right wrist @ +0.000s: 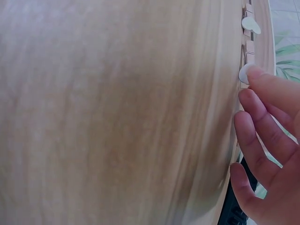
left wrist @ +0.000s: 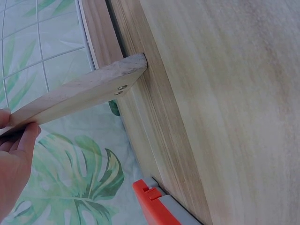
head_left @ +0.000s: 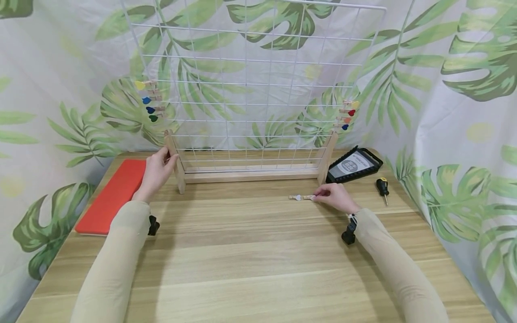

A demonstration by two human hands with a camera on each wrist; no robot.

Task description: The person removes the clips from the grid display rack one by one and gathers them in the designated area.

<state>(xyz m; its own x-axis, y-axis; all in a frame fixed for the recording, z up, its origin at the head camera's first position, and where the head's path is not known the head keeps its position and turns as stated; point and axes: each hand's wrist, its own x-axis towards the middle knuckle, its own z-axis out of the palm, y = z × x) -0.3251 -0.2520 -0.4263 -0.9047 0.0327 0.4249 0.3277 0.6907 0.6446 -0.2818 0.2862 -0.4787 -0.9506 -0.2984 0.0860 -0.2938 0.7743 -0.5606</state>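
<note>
A white wire grid (head_left: 282, 85) stands upright in a wooden base (head_left: 250, 176). My left hand (head_left: 155, 170) grips the upper part of the left wooden leg (head_left: 177, 172); in the left wrist view, fingers lie on both sides of that leg (left wrist: 84, 91). On the tabletop, my right hand (head_left: 337, 197) pinches the end of a small clothespin (head_left: 308, 197) with a white heart, the thumb covering part of the heart (right wrist: 244, 75). Beside it lies a second white-heart clothespin (head_left: 294, 197). Coloured heart clothespins hang along the grid's left edge (head_left: 151, 110) and right edge (head_left: 346, 116).
A red flat case (head_left: 111, 197) lies at the left, partly behind the left forearm. At the right are a black tool holder (head_left: 355, 164) with a label and a small screwdriver (head_left: 383, 188). A leaf-print curtain (head_left: 464, 148) surrounds the wooden table (head_left: 250, 251).
</note>
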